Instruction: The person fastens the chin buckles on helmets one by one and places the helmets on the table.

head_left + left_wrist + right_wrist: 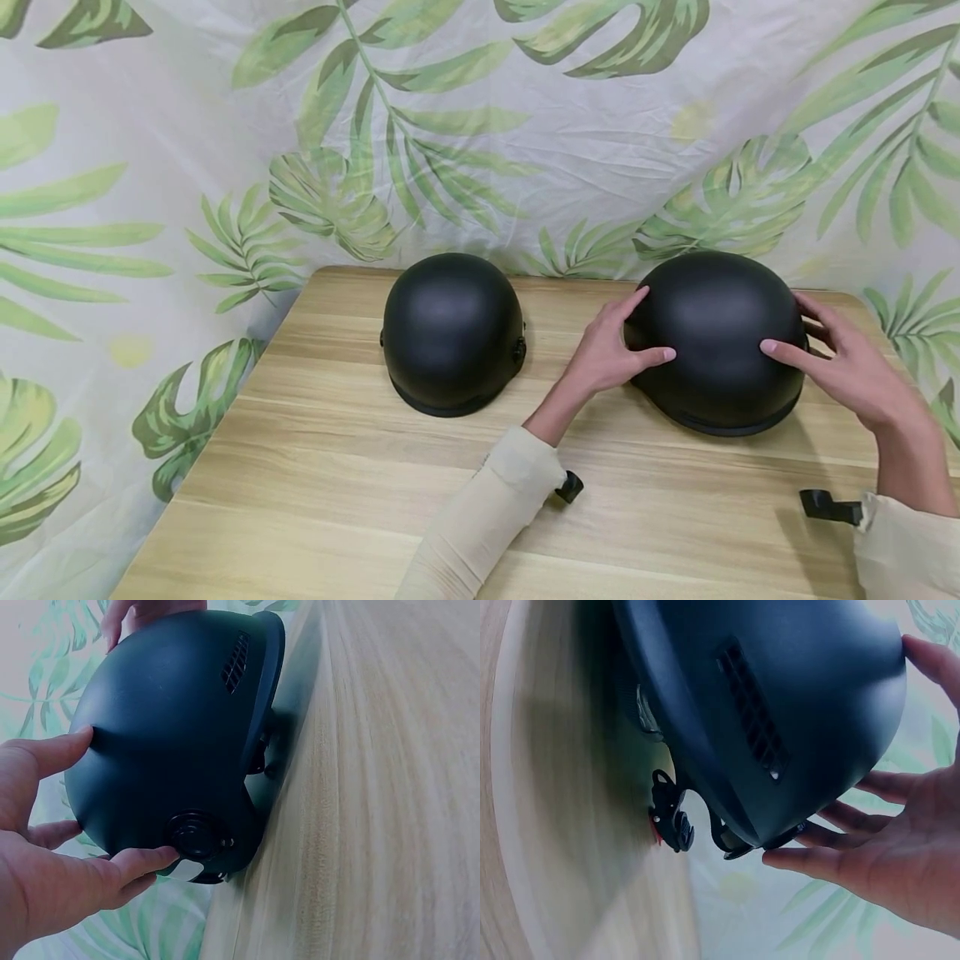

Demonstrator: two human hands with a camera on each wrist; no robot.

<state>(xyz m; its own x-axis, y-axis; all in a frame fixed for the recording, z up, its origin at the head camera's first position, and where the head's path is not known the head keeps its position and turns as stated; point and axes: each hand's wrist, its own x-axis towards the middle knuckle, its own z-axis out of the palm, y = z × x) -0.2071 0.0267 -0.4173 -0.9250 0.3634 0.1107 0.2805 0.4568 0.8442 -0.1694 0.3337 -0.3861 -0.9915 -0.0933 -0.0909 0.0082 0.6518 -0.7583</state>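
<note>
Both hands hold a matte black helmet (716,333) at the right of the table, dome up. The left hand (611,342) spreads along its left side, thumb on the dome. In the left wrist view its fingers (142,861) reach a round black dial (196,835) on the shell. The right hand (847,358) grips the opposite side, thumb on the dome's front. A mesh-covered vent (754,712) shows in the right wrist view, with a black buckle (671,814) with a bit of red hanging below the rim. The rim is close over the table; the inside is hidden.
A second black helmet (453,333) stands dome up on the wooden table (337,500), left of the held one. Behind the table hangs a leaf-patterned cloth (585,150). Black mounts (828,507) stick out at both sleeves.
</note>
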